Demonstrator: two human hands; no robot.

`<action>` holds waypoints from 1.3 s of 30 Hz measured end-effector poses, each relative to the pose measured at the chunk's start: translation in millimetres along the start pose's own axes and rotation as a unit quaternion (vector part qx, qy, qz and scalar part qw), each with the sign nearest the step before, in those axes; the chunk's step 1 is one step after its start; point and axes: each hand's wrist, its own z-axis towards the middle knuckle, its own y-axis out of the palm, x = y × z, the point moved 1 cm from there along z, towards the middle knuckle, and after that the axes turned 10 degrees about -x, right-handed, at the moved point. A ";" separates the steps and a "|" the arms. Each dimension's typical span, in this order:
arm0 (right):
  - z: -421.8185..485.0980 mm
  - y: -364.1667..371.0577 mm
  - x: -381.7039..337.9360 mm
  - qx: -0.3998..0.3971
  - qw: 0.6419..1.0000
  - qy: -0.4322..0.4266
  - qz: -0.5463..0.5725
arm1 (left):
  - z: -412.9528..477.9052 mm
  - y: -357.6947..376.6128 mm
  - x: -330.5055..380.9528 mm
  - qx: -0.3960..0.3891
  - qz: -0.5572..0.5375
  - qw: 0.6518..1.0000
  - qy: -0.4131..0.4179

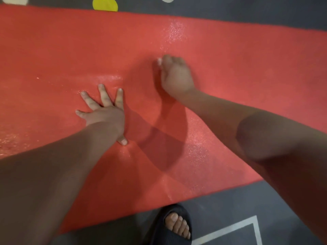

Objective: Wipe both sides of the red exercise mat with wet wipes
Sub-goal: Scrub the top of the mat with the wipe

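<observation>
The red exercise mat (230,55) lies flat on the dark floor and fills most of the view, with wet, shiny patches on it. My left hand (104,112) rests on the mat left of centre, palm down with its fingers spread. Further out, my right hand (175,75) is on the mat with its fingers curled over a white wet wipe (159,61). Only a small edge of the wipe shows at the hand's far left; the rest is hidden beneath the hand.
Dark grey floor (247,7) borders the mat on the far and near sides. A foot in a black slide sandal (169,227) stands at the mat's near edge. A grey painted line (230,230) marks the floor beside it. A yellow spot (105,4) lies beyond the far edge.
</observation>
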 end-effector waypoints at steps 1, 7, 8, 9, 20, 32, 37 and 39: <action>-4.8 4.7 -9.2 -0.002 0.996 -0.084 0.004 | 0.4 0.0 -0.6 0.001 -0.002 1.000 0.003; 25.9 -15.1 54.0 0.001 0.997 -0.002 -0.076 | 5.1 1.9 -3.6 0.007 -0.007 1.000 0.022; 33.7 -17.6 64.9 0.014 0.991 0.099 -0.093 | 5.8 1.6 -4.0 0.007 -0.009 1.000 0.022; 41.1 -19.9 69.5 0.022 0.977 0.185 -0.103 | 6.2 1.8 -4.0 0.006 -0.011 1.000 0.024; 67.0 -0.5 6.3 -0.026 0.994 -0.099 -0.033 | 8.9 0.6 -6.5 0.001 -0.016 0.999 0.039; 106.5 10.9 -8.2 -0.018 0.998 -0.061 -0.006 | 14.7 2.9 -6.4 0.008 -0.020 0.999 0.031; 123.6 -12.6 60.7 0.032 0.984 0.152 -0.084 | 15.1 4.5 -5.7 0.014 -0.010 0.999 0.028; 133.5 -15.9 67.8 0.046 0.965 0.240 -0.092 | 15.6 4.9 -4.4 0.020 -0.008 0.999 0.026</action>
